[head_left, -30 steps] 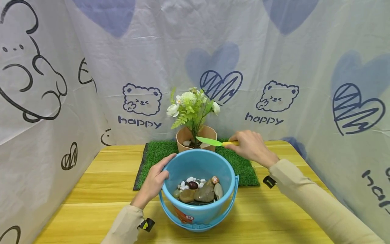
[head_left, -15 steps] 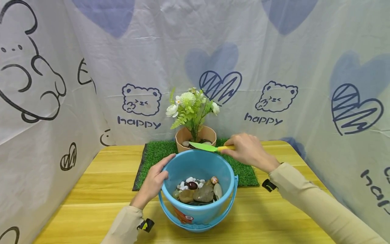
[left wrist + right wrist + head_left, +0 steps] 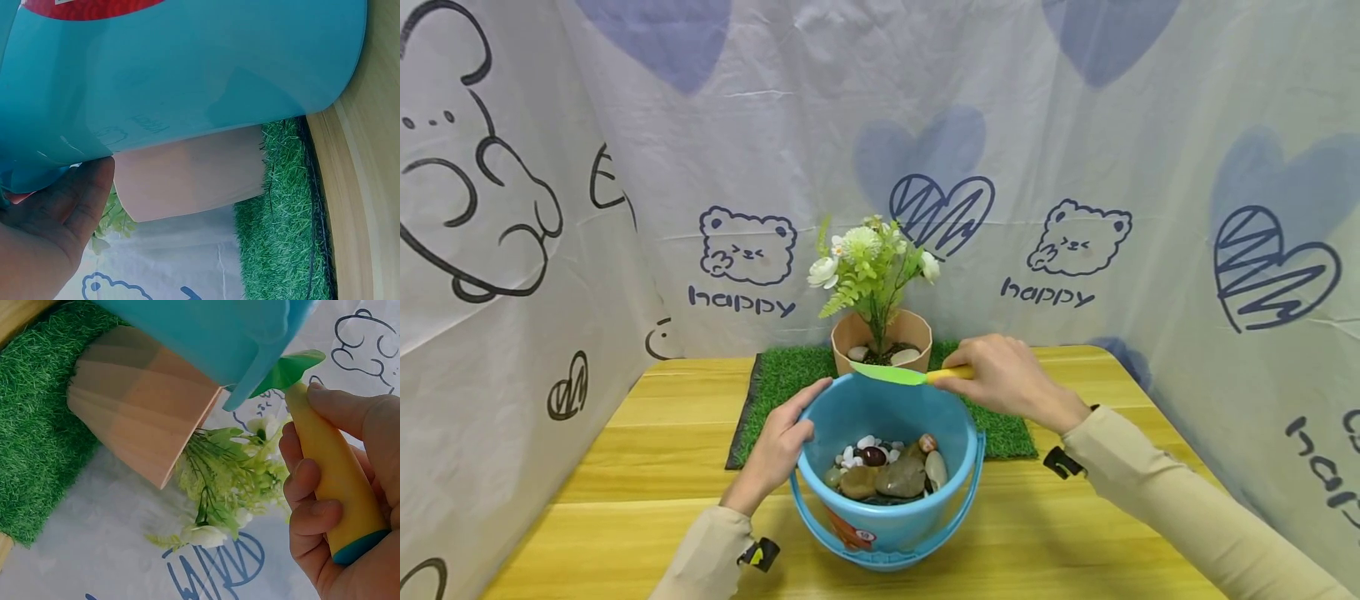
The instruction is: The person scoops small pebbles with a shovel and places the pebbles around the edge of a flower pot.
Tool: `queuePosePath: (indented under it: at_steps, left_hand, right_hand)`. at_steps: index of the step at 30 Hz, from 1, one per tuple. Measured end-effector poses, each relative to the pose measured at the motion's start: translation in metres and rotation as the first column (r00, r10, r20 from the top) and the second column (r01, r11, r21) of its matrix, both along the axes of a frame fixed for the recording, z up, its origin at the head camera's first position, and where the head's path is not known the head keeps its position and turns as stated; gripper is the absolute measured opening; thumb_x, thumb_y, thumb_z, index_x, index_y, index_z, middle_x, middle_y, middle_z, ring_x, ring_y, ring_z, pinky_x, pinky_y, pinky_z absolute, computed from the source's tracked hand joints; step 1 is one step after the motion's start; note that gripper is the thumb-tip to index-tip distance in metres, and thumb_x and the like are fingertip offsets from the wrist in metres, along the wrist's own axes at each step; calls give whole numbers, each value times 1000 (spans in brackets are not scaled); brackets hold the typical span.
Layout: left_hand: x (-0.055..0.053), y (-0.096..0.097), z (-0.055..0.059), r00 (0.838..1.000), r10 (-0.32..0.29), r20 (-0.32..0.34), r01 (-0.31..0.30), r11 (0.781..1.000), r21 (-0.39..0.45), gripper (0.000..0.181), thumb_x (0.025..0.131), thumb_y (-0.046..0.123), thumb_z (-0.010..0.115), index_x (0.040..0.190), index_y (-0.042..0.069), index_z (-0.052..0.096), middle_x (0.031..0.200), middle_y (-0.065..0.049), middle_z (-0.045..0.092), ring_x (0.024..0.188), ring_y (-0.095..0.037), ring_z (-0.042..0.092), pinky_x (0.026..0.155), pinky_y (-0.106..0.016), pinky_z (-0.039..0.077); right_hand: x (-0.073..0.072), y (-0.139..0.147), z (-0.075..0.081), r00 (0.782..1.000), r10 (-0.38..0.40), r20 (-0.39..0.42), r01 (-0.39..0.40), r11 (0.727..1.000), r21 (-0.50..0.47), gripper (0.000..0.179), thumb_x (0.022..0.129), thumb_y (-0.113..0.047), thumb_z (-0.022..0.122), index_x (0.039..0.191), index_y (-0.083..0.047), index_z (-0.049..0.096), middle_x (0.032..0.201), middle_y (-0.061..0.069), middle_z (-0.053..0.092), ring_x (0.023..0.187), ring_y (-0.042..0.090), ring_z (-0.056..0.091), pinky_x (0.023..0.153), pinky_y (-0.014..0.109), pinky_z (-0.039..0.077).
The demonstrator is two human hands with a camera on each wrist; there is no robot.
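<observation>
My left hand [image 3: 781, 437] grips the left rim of a light blue bucket [image 3: 891, 525], fingers outside and thumb at the edge. Inside the bucket lie stones [image 3: 901, 477], from small white pebbles to larger brown ones. My right hand [image 3: 1009, 377] holds a small trowel by its yellow handle [image 3: 337, 481]. The trowel's green blade [image 3: 891, 374] points left, over the bucket's far rim in the head view. Just behind the bucket stands a peach flowerpot [image 3: 844, 333] with white flowers [image 3: 859, 246], dark soil and a few pale stones in it.
A mat of artificial grass [image 3: 778, 383] lies under the flowerpot on the yellow wooden table [image 3: 625, 500]. White fabric [image 3: 760, 150] printed with hearts and bears hangs behind the table and along its sides. The bucket's handle [image 3: 917, 554] hangs down at the front.
My right hand has moved the trowel left and toward me, from over the flowerpot's front to the bucket's far rim. A pale stone now shows at the pot's right side. My left hand stays put.
</observation>
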State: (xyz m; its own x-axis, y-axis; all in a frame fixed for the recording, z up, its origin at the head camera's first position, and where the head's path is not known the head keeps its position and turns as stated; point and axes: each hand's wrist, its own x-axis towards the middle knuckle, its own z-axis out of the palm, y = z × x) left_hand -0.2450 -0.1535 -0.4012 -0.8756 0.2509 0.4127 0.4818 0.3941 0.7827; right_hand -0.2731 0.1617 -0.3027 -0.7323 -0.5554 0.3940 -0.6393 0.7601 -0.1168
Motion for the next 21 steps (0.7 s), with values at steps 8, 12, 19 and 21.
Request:
queuePosePath:
  at_steps: [8, 12, 19, 21]
  left_hand:
    - [1, 0, 1, 1000, 1, 2, -1, 1000, 3, 68, 81, 1, 40, 148, 12, 45, 142, -17, 53, 121, -37, 59, 79, -35, 51]
    - [1, 0, 0, 1000, 2, -7, -2, 1000, -5, 67, 82, 0, 40, 148, 10, 45, 142, -17, 54, 119, -36, 59, 76, -33, 48]
    - [0, 0, 0, 1000, -4, -17, 4, 1000, -3, 67, 81, 0, 40, 148, 10, 45, 142, -18, 53, 120, -36, 59, 76, -31, 49]
    - [0, 0, 0, 1000, -6, -17, 6, 1000, -2, 67, 81, 0, 40, 148, 9, 44, 142, -18, 53, 120, -37, 59, 76, -31, 50]
  right_hand:
    - [2, -1, 6, 998, 49, 36, -50, 998, 27, 20, 84, -41, 73, 88, -23, 80, 76, -12, 67, 59, 0, 51, 53, 22, 41]
    - [4, -3, 9, 992, 81, 100, -87, 995, 55, 22, 83, -44, 73, 87, -23, 79, 72, -14, 65, 56, 0, 50, 53, 21, 43]
    - [2, -7, 12, 962, 122, 244, -154, 981, 115, 19, 82, -44, 75, 85, -26, 80, 74, -18, 70, 58, -3, 56, 56, 20, 48]
    - [2, -8, 12, 948, 136, 289, -182, 974, 137, 16, 82, -42, 75, 83, -27, 80, 73, -19, 69, 57, -2, 56, 56, 21, 47]
